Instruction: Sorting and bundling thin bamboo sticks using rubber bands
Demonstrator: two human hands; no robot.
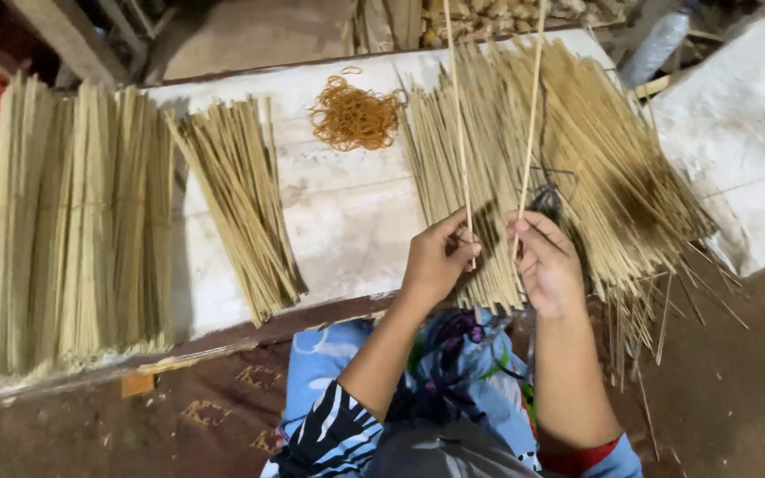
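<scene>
Each hand, left hand and right hand, pinches the lower end of 1 thin stick, light, stiff but likely snappable, above the loose pile.

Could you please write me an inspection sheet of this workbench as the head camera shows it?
Surface: white, worn board table, stained, with bare patches.
Job's things: left stick and right stick, thin and pale, held about upright over a big loose stick pile.
Clutter: small fanned stick bunch; tied stick bundles at the left; heap of orange rubber bands.
Grippers: left hand pinches one stick, right hand the other.
Cables: nothing seen.
Surroundings: dark patterned floor; white slab at the right; wooden debris behind.
</scene>
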